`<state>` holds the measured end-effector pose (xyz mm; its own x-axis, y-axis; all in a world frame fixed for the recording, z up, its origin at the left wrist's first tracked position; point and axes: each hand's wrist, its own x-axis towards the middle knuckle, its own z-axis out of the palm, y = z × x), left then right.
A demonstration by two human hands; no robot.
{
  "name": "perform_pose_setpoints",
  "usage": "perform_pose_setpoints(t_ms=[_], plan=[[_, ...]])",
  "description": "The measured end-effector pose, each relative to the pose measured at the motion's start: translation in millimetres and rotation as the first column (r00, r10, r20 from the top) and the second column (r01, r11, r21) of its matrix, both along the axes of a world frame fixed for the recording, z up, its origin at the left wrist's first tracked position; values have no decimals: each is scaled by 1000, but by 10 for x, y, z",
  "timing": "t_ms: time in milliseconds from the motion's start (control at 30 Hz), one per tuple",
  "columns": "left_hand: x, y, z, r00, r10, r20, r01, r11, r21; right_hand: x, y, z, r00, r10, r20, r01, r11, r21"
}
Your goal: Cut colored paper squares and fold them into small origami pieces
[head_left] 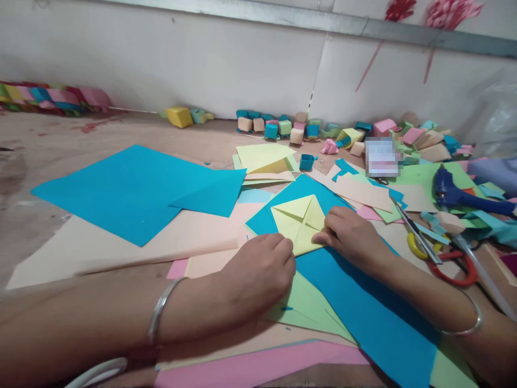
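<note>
A pale yellow square of folded paper point(299, 221), its flaps meeting near the middle, lies on a blue paper sheet point(375, 318). At its lower left corner is my left hand point(262, 269), fingers curled closed, the fingertips mostly hidden behind the knuckles. My right hand point(349, 231) grips the right edge of the folded paper between thumb and bent fingers. Under my left hand, a light green sheet point(317, 310) sticks out from the stack. To the left lies a large blue sheet point(121, 188) with one part folded over.
Scissors point(454, 269) with red and yellow handles and a blue glue gun point(464, 191) lie at the right among paper scraps. Small folded paper boxes point(271, 129) line the wall. Yellow sheets point(262, 156) lie behind the work. Paper flowers point(452, 13) hang above.
</note>
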<state>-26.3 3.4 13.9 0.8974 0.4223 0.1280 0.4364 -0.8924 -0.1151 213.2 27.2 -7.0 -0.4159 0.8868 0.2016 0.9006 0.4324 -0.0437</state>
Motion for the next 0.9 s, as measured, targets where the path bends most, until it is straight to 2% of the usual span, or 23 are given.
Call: perform_pose_setpoints(t_ms=[200,367,533,733,800,900], plan=[[-4,-89,-27,999,-33,-23,35,995,94,-47,-15,35,996,-69,52,71,997,-38],[2,-90,33,984,-148,-96,163,971,173,-58,-5,37,996,-73,61,76,996,-48],[-3,-62,19,986,-132,-100,143,984,110,-64,-8,34,994,-73,81,75,997,-28],[7,34,-76,998,-30,59,32,999,-18,-57,14,33,993,-72,91,78,995,-56],[10,51,-54,998,-44,39,45,999,-22,-58,23,37,993,-77,95,84,994,-71],[8,32,29,991,-131,-35,131,991,21,-61,32,45,991,-86,99,95,991,-96]])
